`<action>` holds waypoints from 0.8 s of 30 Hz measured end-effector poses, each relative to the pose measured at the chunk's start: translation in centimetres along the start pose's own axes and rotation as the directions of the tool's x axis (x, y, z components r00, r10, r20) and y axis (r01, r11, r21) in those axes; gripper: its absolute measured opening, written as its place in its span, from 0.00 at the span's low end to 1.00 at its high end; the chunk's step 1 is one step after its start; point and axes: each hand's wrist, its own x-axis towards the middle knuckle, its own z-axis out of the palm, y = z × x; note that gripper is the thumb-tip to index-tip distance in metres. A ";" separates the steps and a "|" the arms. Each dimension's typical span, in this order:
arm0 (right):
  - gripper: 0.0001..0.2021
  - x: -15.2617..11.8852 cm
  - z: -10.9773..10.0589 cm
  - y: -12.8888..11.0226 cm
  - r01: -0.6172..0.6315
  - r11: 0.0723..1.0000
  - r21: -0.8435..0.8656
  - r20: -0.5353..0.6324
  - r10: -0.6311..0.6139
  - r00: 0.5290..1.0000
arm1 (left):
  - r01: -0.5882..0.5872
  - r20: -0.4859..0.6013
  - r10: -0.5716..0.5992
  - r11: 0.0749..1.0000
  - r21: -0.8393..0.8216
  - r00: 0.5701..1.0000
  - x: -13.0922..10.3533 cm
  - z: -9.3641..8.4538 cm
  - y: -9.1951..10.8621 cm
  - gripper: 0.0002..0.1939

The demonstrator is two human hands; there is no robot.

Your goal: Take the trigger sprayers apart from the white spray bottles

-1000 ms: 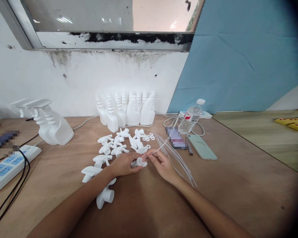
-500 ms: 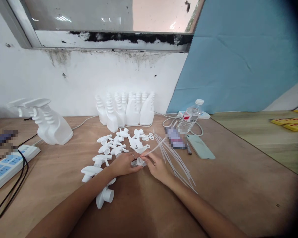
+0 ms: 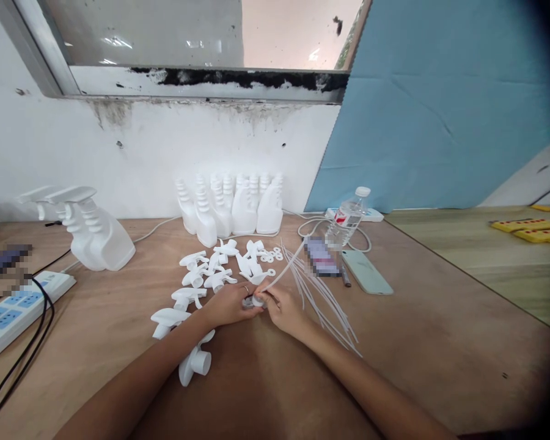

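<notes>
My left hand (image 3: 233,304) is closed around a white spray trigger head (image 3: 258,300), whose round opening faces my right hand. My right hand (image 3: 282,307) pinches a thin translucent tube (image 3: 285,269) close to its lower end, at that opening. The tube's free end points up and away to the right. How far the tube sits in the head is hidden by my fingers. Several loose trigger heads (image 3: 195,360) lie left of and beyond my hands. More thin tubes (image 3: 323,302) lie in a loose bundle on the right, and small white rings (image 3: 271,273) sit just past my hands.
White bottles (image 3: 206,220) stand in a group by the wall. Two bottles with trigger heads (image 3: 103,238) stand at left, behind a power strip (image 3: 9,311) with black cables. A water bottle (image 3: 348,217), a green phone (image 3: 367,272) and a purple packet-like blurred item (image 3: 321,256) are on the right.
My right hand has shifted slightly left and closer to the trigger head, bringing the tube's lower end to its opening. The view has tilted slightly.
</notes>
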 end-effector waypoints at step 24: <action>0.28 -1.3 -0.4 1.2 0.318 0.867 -0.382 -0.009 -0.348 0.937 | 0.102 -0.094 -0.200 0.786 -0.610 0.975 -0.2 -2.3 2.1 0.14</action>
